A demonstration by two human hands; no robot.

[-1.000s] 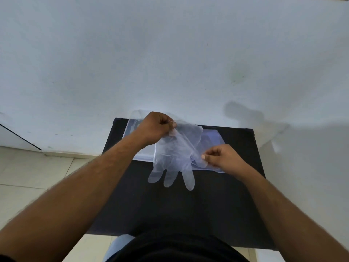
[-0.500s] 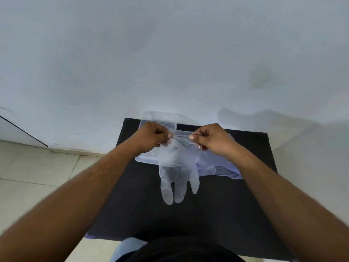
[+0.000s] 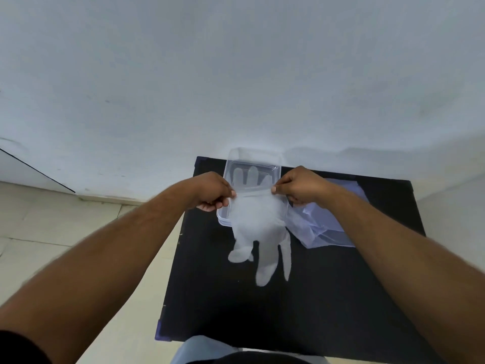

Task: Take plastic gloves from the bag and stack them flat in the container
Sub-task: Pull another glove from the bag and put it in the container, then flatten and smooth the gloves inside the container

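A clear plastic glove (image 3: 258, 227) hangs by its cuff, fingers pointing down toward me over the black table. My left hand (image 3: 212, 191) pinches the cuff's left corner and my right hand (image 3: 299, 186) pinches the right corner, stretching the cuff flat. Behind the glove stands the clear plastic container (image 3: 252, 164) against the wall, with a glove lying flat inside it, fingers pointing away. The plastic bag (image 3: 322, 227) lies crumpled on the table under my right wrist.
The small black table (image 3: 315, 298) stands against a white wall (image 3: 236, 74). Beige floor tiles (image 3: 65, 232) lie to the left. My dark shirt and lap show at the bottom edge.
Both hands have moved apart along the cuff, spreading the glove wider. The glove now hangs straighter, and the container behind it shows more fully.
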